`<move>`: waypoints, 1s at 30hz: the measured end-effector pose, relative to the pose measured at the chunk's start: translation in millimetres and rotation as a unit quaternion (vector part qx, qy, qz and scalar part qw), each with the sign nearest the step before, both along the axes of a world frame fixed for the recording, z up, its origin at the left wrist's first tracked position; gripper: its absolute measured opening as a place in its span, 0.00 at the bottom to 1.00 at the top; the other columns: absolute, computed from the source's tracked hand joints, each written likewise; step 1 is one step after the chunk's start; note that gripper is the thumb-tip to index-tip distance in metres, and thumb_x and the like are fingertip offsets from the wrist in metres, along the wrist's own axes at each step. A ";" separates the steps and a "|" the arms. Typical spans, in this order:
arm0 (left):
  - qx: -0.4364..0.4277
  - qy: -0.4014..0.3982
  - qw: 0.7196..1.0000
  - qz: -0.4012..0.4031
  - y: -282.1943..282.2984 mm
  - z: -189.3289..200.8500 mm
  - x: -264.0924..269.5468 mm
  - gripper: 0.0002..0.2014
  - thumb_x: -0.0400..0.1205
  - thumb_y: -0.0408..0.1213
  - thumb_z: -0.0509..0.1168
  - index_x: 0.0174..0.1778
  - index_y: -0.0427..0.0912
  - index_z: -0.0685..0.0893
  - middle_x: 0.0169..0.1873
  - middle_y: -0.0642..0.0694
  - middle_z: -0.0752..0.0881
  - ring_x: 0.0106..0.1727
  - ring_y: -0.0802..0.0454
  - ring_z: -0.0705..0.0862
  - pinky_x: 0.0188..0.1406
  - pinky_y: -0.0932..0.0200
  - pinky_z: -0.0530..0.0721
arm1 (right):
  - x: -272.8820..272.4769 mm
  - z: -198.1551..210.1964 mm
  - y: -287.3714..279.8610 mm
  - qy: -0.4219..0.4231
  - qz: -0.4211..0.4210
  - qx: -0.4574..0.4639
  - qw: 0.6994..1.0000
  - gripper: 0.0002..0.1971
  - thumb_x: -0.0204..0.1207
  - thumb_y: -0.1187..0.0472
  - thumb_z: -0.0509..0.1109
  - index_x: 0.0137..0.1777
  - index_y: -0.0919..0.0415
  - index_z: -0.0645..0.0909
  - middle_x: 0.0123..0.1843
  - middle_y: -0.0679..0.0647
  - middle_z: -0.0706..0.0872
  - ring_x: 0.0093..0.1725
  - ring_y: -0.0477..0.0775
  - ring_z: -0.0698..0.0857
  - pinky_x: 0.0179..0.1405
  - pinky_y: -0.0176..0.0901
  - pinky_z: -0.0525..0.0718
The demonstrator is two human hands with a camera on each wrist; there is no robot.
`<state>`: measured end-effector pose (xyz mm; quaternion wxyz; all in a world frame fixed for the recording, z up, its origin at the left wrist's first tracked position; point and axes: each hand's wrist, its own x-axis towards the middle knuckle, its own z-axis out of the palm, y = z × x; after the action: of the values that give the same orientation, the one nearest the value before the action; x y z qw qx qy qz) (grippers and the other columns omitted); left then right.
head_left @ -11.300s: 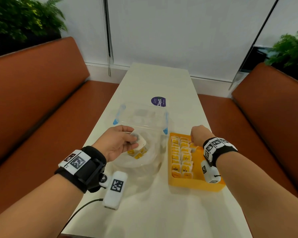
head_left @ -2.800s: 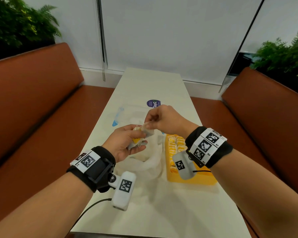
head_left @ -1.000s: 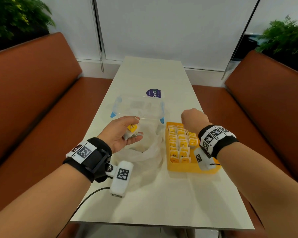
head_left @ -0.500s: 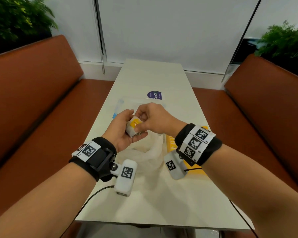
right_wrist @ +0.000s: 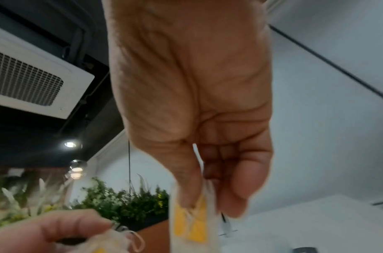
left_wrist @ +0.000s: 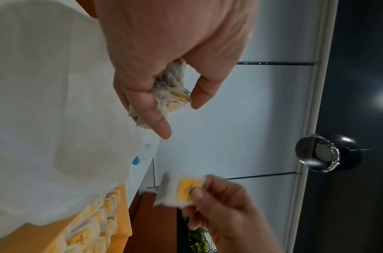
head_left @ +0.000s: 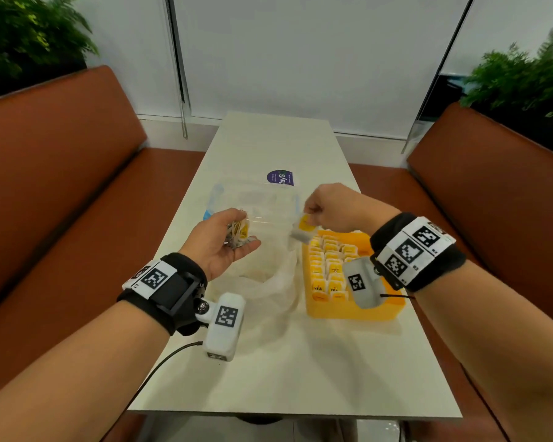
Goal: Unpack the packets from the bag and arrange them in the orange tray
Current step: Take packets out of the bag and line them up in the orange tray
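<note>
A single tea packet (head_left: 304, 229) is being pinched between thumb and fingers of the right hand (head_left: 334, 207), hanging below it above the orange tray (head_left: 348, 311). A small bunch of packets (head_left: 238, 232) is being cupped in the curled fingers of the left hand (head_left: 221, 247), above the plastic bag (head_left: 268, 282).

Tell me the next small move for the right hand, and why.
Probably lower the right hand to set its pinched packet into the orange tray, beside the rows already there. The left hand holds more packets, so this one should go first.
</note>
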<state>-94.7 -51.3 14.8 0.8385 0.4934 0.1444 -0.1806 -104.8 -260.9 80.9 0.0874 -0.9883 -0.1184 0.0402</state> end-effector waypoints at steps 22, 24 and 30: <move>0.021 0.000 0.999 -0.024 -1.2 -8.4 5.0 0.12 0.78 0.31 0.71 0.56 0.36 0.81 0.48 0.38 0.79 0.49 0.38 0.84 0.33 0.51 0.89 | 12.1 -101.7 -70.1 0.118 -0.169 -0.229 0.951 0.05 0.74 0.69 0.68 0.38 0.61 0.79 0.37 0.55 0.81 0.37 0.59 0.82 0.35 0.46 0.80; 0.021 -0.001 0.999 -0.026 -1.3 -9.2 5.9 0.12 0.78 0.31 0.71 0.56 0.36 0.81 0.49 0.38 0.79 0.49 0.38 0.84 0.33 0.51 0.89 | 11.5 -105.3 -68.7 0.109 -0.168 -0.229 0.953 0.13 0.75 0.70 0.66 0.30 0.60 0.71 0.32 0.53 0.75 0.32 0.57 0.78 0.34 0.45 0.78; 0.019 0.002 0.999 -0.029 -4.0 -9.0 5.2 0.08 0.78 0.32 0.70 0.51 0.37 0.82 0.46 0.39 0.79 0.48 0.37 0.84 0.34 0.50 0.90 | 11.7 -103.5 -67.0 0.109 -0.168 -0.224 0.954 0.04 0.73 0.68 0.72 0.45 0.62 0.81 0.48 0.57 0.85 0.39 0.59 0.82 0.36 0.47 0.80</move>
<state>-89.5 -55.3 5.7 0.8229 0.5132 0.1353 -0.2027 -93.1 -327.9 -22.6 -0.1186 -0.9776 0.0719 0.1583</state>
